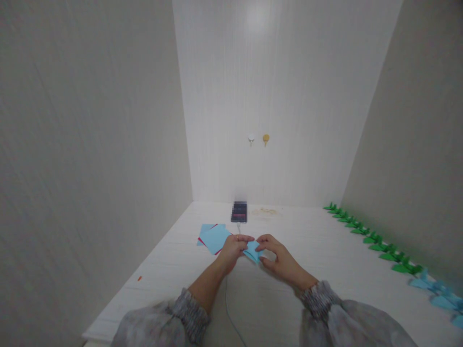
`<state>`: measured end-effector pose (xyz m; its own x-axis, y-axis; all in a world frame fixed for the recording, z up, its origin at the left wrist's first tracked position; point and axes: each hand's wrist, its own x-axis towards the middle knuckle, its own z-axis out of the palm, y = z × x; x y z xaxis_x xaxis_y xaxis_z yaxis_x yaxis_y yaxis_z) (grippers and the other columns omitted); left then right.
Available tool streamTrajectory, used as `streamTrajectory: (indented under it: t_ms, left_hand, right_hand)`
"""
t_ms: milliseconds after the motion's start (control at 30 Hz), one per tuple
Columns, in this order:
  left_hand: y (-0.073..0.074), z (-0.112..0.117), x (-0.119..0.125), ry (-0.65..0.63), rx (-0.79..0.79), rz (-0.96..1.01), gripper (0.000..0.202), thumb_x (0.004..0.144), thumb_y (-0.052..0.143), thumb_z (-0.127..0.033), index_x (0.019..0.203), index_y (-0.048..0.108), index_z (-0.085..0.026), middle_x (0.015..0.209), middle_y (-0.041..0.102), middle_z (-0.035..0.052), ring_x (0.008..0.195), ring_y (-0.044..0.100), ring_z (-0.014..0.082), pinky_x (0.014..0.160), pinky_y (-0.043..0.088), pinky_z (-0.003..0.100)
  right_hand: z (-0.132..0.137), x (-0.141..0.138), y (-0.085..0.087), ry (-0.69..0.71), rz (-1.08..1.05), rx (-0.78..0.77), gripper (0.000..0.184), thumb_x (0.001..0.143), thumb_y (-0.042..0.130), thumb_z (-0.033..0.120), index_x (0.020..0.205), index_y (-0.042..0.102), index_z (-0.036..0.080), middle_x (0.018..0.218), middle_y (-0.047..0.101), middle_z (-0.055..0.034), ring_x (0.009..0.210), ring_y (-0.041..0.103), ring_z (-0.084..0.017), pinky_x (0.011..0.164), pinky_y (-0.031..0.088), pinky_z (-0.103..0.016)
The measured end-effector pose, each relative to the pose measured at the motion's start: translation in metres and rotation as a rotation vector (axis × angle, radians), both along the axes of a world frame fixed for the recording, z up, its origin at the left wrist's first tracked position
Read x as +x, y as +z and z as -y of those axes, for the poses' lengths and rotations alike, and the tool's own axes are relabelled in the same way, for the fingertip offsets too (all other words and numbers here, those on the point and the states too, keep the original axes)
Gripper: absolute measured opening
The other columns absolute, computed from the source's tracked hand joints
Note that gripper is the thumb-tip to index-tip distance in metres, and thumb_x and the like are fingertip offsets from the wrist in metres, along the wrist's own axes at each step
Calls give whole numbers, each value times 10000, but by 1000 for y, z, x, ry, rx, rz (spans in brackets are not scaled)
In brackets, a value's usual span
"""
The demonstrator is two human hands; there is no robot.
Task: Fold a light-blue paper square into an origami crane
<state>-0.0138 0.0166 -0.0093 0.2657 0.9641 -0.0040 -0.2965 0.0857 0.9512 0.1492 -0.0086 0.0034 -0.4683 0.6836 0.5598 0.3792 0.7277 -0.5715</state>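
On the white table [325,250], between pale walls, a row of green folded figures [372,238] is lined along the right edge. Nearer the middle, a stack of blue paper sheets [214,238] is laid. Just beside it, a small folded blue paper [253,252] is pinched by the left hand [233,250] and right hand [278,260].

Small light-blue folded paper [252,252] — creased, partly folded, held just above white desk w/ both hands.

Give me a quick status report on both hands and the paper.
Left hand and right hand both pinch the folded light blue paper just above the table. Paper stack lies beside the left hand. Nothing in the way.
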Motion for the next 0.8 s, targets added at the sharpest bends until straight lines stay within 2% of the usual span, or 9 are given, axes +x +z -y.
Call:
streamTrajectory:
  t_ms: [133,267,433,633,800]
  left_hand:
    - [0,-2,-2,11,-1,93,315,482,491,-20,770,600,-81,662,606,41,570,516,105,581,382,225]
    - [0,-2,-2,15,16,116,313,505,531,-49,810,590,-89,690,608,42,584,519,99,612,380,228]
    - [-2,-1,0,-29,34,56,302,527,533,-77,825,583,-97,712,606,46,618,529,115,654,383,259]
    - [-8,-5,1,-15,25,-83,296,538,523,-96,831,571,-96,691,602,46,592,531,122,635,391,281]
    - [-8,-4,4,-29,22,-103,285,549,569,-164,826,572,-99,694,602,47,610,538,130,650,397,293]
  right_hand:
    - [1,3,3,-45,125,116,237,668,524,151,893,567,214,1031,480,-66,975,436,-180,837,347,-346]
    - [-2,5,0,-81,173,184,238,690,547,239,926,563,223,998,516,-68,952,453,-184,820,359,-359]
    - [-5,5,-4,-86,134,140,167,689,555,289,834,596,217,914,547,-62,874,491,-172,767,400,-336]
    - [-7,4,-10,-78,103,69,136,659,585,276,771,611,206,863,558,-57,829,509,-167,746,408,-325]
    - [-8,2,-12,-103,89,40,100,631,611,246,720,612,200,828,554,-47,804,507,-166,737,404,-322]
